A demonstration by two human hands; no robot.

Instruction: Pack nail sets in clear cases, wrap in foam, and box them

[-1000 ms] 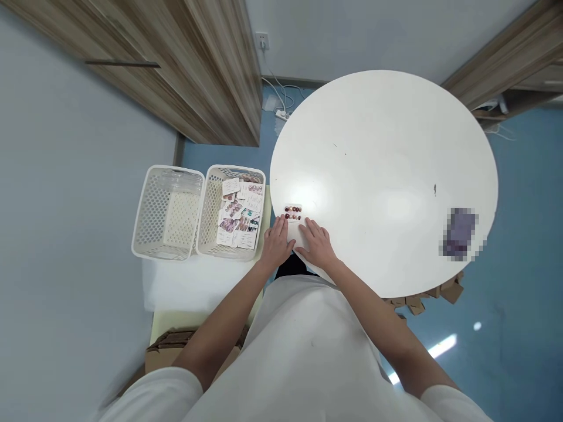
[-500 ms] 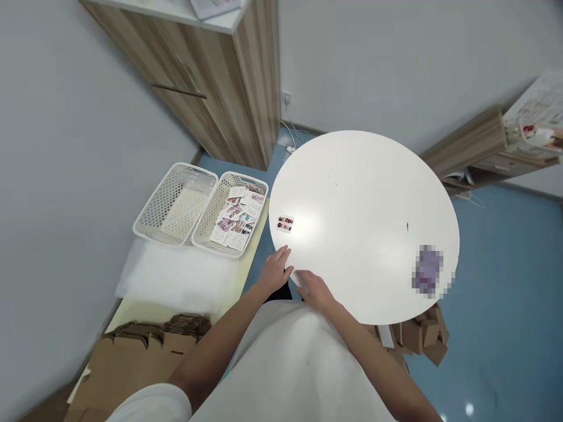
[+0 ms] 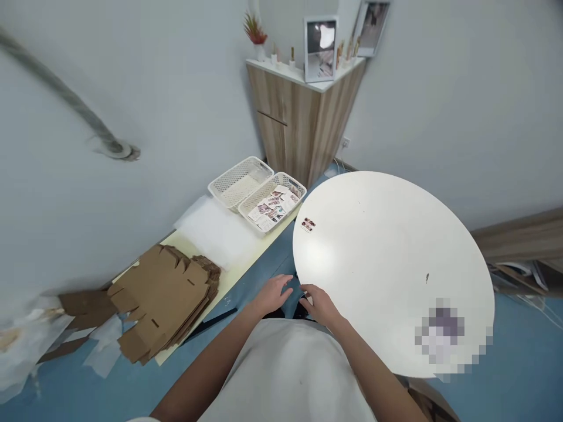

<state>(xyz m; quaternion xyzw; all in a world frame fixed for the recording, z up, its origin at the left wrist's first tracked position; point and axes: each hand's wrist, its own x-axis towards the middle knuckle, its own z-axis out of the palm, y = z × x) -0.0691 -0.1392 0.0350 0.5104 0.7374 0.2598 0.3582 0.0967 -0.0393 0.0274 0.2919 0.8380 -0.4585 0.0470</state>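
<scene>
My left hand (image 3: 273,295) is held out in front of my body, just off the near left edge of the round white table (image 3: 378,252). Its fingers and thumb are apart, and nothing is in it. My right hand (image 3: 319,303) is beside it, fingers lightly bent and thumb apart, also holding nothing. Its fingertips are at the table's rim; whether they touch it I cannot tell. Beyond the hands, near the table's left edge, lies a small set of dark red and pink oval pieces (image 3: 308,224) that look like press-on nails.
Left of the table, a low yellowish surface (image 3: 244,266) bears a white plastic basket (image 3: 220,190), a second basket (image 3: 303,193) of printed cards, white sheets (image 3: 211,225) and stacked flat cardboard boxes (image 3: 165,296). A wood-grain cabinet (image 3: 303,114) stands behind. A blurred-out patch (image 3: 440,331) covers something on the table's right.
My view has turned left and up, bringing the cardboard stack and cabinet top into sight. My left hand has come away from the table edge. Both hands remain without anything in them.
</scene>
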